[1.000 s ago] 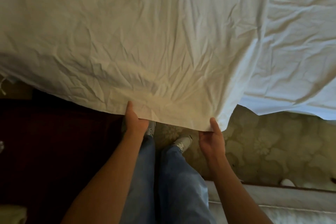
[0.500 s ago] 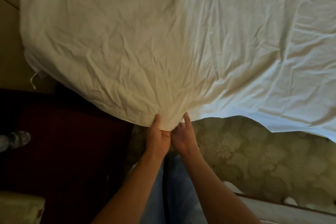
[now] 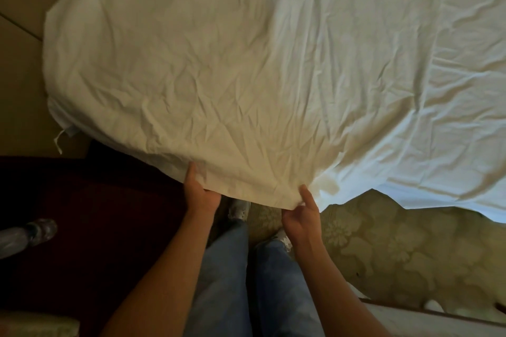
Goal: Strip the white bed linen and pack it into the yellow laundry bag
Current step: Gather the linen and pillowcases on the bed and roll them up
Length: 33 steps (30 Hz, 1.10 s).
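Standing over it, you pinch the near hem of the white sheet (image 3: 246, 76) with your left hand (image 3: 201, 194) and your right hand (image 3: 302, 216), set apart along the edge; the crumpled sheet spreads ahead above the patterned floor (image 3: 410, 249).

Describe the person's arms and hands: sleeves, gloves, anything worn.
Both forearms are bare as far as the frame shows; no sleeves are in view. The left hand and right hand wear no gloves, and no rings, watch or bands are visible.
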Motion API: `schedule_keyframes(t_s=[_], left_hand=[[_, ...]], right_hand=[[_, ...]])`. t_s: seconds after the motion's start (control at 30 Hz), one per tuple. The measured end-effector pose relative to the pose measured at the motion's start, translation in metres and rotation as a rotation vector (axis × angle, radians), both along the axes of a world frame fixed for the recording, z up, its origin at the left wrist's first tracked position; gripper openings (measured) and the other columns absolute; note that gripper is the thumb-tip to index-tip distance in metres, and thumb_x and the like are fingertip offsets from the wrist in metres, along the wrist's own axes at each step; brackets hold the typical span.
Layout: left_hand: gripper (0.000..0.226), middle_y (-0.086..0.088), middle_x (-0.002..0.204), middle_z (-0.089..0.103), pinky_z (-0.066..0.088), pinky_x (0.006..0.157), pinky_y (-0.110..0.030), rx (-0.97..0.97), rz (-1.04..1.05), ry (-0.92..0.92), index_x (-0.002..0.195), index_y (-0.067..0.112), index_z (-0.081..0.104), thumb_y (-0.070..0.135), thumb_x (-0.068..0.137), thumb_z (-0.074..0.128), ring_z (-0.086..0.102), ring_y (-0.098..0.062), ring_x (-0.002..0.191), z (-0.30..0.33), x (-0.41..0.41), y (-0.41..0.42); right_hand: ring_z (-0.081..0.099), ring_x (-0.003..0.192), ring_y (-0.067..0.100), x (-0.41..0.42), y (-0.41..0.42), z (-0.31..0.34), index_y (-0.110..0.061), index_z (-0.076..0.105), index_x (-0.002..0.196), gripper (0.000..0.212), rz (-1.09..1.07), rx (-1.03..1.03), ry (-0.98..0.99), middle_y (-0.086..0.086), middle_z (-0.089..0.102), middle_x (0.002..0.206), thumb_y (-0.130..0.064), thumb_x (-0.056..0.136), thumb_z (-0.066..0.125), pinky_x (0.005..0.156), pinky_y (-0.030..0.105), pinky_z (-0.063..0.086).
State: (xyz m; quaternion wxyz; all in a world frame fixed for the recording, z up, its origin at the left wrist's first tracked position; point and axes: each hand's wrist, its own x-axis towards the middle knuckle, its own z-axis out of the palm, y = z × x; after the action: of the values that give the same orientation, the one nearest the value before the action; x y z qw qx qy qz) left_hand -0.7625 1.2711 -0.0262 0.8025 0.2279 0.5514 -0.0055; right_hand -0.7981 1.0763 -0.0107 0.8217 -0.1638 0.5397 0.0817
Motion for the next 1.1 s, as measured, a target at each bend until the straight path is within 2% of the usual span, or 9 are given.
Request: schedule_keyframes(t_s=[0.13,0.17,0.3,0.4,0.57,0.7,0.77,0.87,1.1], left_hand=[[0.040,-0.013,0.136,0.060,0.041,0.109,-0.052,0.033,0.012,-0.040,0.140,0.014,0.054,0.029,0.103,0.048,0.055,-0.034,0.125,0.011,0.014,0.021],[0.040,-0.014,0.137,0.060,0.041,0.109,-0.051,0.037,-0.006,-0.041,0.141,0.012,0.053,0.027,0.103,0.048,0.056,-0.033,0.126,0.016,0.014,0.021],[0.039,-0.016,0.134,0.062,0.046,0.106,-0.042,0.056,-0.055,-0.001,0.139,0.005,0.054,0.021,0.103,0.049,0.058,-0.030,0.125,0.035,0.008,0.016],[0.041,-0.015,0.133,0.062,0.054,0.090,-0.034,0.081,-0.030,0.020,0.139,0.003,0.054,0.017,0.100,0.053,0.063,-0.026,0.118,0.049,0.004,0.016],[0.038,-0.009,0.130,0.063,0.053,0.077,-0.023,0.171,0.002,0.118,0.133,0.008,0.058,0.012,0.095,0.061,0.063,-0.023,0.114,0.064,0.003,0.025],[0.019,-0.002,0.115,0.059,0.048,0.083,-0.010,-0.043,-0.028,-0.022,0.115,0.014,0.059,0.017,0.096,0.058,0.063,-0.015,0.115,0.088,0.013,0.020],[0.018,-0.008,0.129,0.061,0.050,0.099,-0.025,0.092,-0.082,-0.052,0.116,0.015,0.059,0.023,0.104,0.048,0.063,-0.013,0.111,0.102,0.016,0.023],[0.040,-0.012,0.137,0.061,0.038,0.114,-0.050,0.112,-0.019,-0.161,0.139,0.013,0.055,0.028,0.103,0.048,0.057,-0.031,0.127,0.119,0.020,0.023],[0.043,-0.009,0.137,0.062,0.045,0.106,-0.048,0.206,-0.108,-0.301,0.141,0.015,0.050,0.024,0.099,0.055,0.058,-0.030,0.126,0.167,0.038,0.016]], right_hand=[[0.068,0.111,0.030,0.010,0.011,0.010,-0.008,0.060,0.129,0.097,-0.106,0.083,-0.084,0.014,0.068,0.125,-0.011,0.041,0.100,0.092,0.041,0.057],[0.068,0.110,0.030,0.013,0.017,0.013,-0.009,0.061,0.129,0.098,-0.115,0.110,-0.107,0.014,0.067,0.126,-0.012,0.040,0.101,0.088,0.041,0.059],[0.063,0.118,0.033,0.026,0.053,0.030,-0.011,0.058,0.132,0.087,-0.059,0.117,-0.047,0.015,0.064,0.131,-0.022,0.055,0.096,0.100,0.045,0.052],[0.065,0.114,0.034,0.037,0.065,0.038,-0.010,0.057,0.133,0.057,-0.004,-0.011,0.065,0.015,0.067,0.125,-0.018,0.081,0.078,0.104,0.051,0.048],[0.068,0.101,0.026,0.044,0.056,0.059,-0.010,0.062,0.125,0.038,0.089,-0.226,0.179,0.009,0.069,0.117,-0.017,0.089,0.073,0.087,0.038,0.058],[0.072,0.087,0.022,0.039,0.043,0.089,-0.008,0.065,0.109,0.019,0.137,-0.212,0.132,0.010,0.072,0.106,-0.012,0.091,0.070,0.066,0.031,0.061],[0.072,0.081,0.022,0.040,0.036,0.103,-0.006,0.065,0.101,0.010,0.151,-0.190,0.110,0.010,0.073,0.099,-0.009,0.091,0.069,0.063,0.032,0.061],[0.071,0.082,0.024,0.044,0.030,0.123,-0.003,0.065,0.098,0.007,0.174,-0.184,0.064,0.010,0.073,0.091,-0.005,0.091,0.068,0.078,0.039,0.060],[0.069,0.090,0.024,0.073,0.011,0.162,-0.004,0.063,0.111,0.020,0.225,-0.271,-0.087,0.011,0.069,0.107,-0.011,0.092,0.068,0.068,0.032,0.059]])
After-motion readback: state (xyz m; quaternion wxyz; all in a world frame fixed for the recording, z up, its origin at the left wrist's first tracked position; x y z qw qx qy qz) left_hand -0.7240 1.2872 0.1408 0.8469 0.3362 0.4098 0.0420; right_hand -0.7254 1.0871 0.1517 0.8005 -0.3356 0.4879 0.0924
